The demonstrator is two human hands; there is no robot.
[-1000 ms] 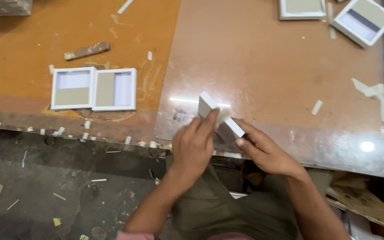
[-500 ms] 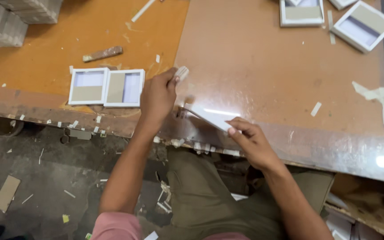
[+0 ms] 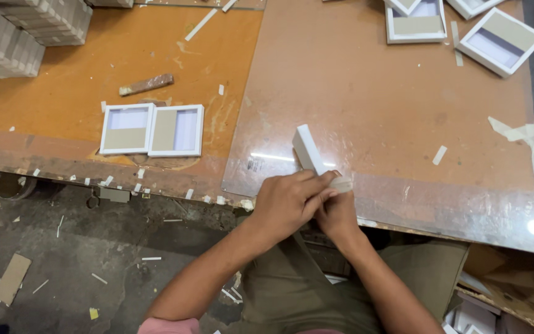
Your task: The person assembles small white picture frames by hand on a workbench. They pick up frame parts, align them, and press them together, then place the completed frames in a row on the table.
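My left hand [image 3: 288,201] and my right hand [image 3: 336,213] meet at the near edge of the table, both closed around a small white box tray [image 3: 307,148] held on edge, its far end sticking out above my fingers. My left hand lies over the right one, and a short white paper strip [image 3: 342,184] shows at my left fingertips. The part of the tray inside my hands is hidden.
Two finished white trays [image 3: 151,128] lie side by side on the orange board at left. More white trays [image 3: 500,41] sit at the far right. A glass sheet [image 3: 390,111] covers the table. Stacked grey cardboard [image 3: 13,34] fills the far left corner. A wooden stick [image 3: 146,84] lies nearby.
My left hand has come back from the left, where it reached near the two trays, and now closes over my right hand on the white tray, which stands more upright.
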